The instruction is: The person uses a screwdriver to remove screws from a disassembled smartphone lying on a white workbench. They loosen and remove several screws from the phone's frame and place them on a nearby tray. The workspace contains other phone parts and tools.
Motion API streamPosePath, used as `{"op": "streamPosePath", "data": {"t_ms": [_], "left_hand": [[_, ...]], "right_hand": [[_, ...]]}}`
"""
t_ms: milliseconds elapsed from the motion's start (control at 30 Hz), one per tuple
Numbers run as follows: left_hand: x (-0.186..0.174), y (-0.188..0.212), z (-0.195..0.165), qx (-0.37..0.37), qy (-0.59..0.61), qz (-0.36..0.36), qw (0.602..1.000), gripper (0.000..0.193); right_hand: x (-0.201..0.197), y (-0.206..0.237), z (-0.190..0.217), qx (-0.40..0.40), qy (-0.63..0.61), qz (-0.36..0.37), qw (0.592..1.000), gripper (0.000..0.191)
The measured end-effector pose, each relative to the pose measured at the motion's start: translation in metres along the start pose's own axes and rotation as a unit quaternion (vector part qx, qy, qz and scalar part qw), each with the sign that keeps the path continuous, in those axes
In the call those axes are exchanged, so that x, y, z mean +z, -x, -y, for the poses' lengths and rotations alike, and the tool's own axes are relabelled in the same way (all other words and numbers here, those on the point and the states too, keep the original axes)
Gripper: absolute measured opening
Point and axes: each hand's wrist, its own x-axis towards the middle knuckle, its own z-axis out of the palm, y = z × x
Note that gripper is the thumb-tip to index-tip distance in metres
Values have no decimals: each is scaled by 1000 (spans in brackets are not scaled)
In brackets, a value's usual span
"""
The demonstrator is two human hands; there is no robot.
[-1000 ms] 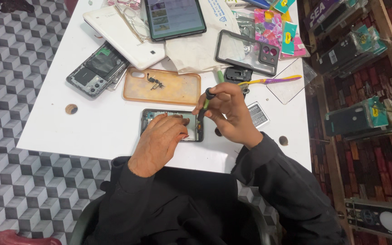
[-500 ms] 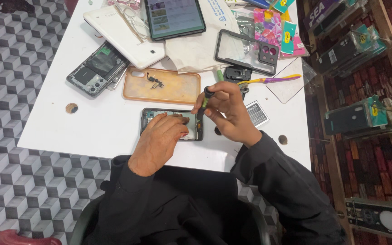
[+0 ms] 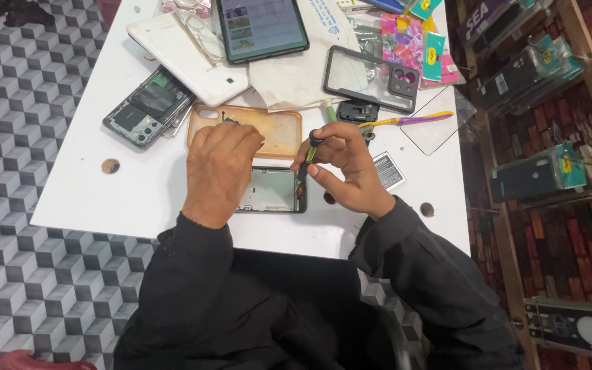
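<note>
An opened black phone frame (image 3: 273, 190) lies on the white table (image 3: 138, 199) in front of me. My right hand (image 3: 345, 164) grips a small black and green screwdriver (image 3: 308, 155), its tip down at the frame's right edge. My left hand (image 3: 220, 168) reaches over the frame's left part, its fingertips on the orange phone case (image 3: 279, 133) just behind it, where small dark parts lie. Whether the fingers pinch anything is hidden.
Behind lie a disassembled grey phone (image 3: 146, 109), a white tablet (image 3: 186, 58), a dark tablet with lit screen (image 3: 262, 26), a clear black-rimmed case (image 3: 371, 79), a purple-yellow tool (image 3: 405, 120) and a battery (image 3: 388, 171). Shelves of packaged cases (image 3: 536, 68) stand at right.
My left hand has moved forward from the phone frame up to the orange case. The right hand keeps the screwdriver at the frame's right edge.
</note>
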Motion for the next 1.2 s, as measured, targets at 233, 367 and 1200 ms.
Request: {"op": "streamPosePath", "data": {"t_ms": [233,367,1200], "left_hand": [[1,6,6,-26,-12,-61,998,17],[-6,23,2,-78,58,-48,994,9],[-8,54,-19,28,112,168,979,27]], "right_hand": [[-3,2,-5,-14,12,-6,1000,50],[-2,1,-15,-41,118,-34,992,62],[-4,1,-4,-25,57,24,998,55]]}}
